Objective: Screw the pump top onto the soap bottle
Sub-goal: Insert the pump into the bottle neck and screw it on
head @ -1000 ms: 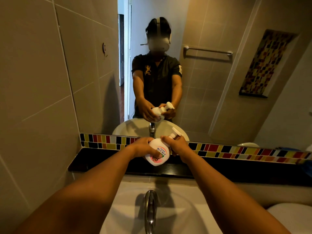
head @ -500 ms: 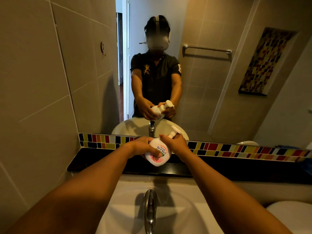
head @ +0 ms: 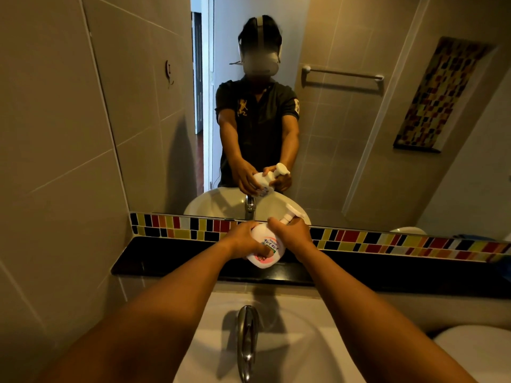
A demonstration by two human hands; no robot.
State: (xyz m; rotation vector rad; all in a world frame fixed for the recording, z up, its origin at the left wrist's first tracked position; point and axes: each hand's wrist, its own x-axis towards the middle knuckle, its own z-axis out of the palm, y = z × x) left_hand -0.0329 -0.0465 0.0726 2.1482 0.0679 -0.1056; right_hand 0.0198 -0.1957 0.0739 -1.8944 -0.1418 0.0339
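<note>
Soap bottle (head: 266, 251): white, rounded body w/ pink-red label; held in mid-air betw. both hands, above the black ledge (head: 171, 258), beyond the sink (head: 318, 341). Long axis tilted, neck up and to the R.
Left hand (head: 243, 240): wrapped round bottle body from its L side, thumb across the label; steadies it.
Right hand (head: 293, 236): closed round the neck/collar, fingers curled; nearer hand to the pump.
Pump top (head: 293, 215): white, sits on the neck, sticks out just past R hand, nozzle pointing up-R.
Key relation: pump in line w/ bottle axis; twist prob. falls to R hand, about that axis. Thread seating hidden.
</note>
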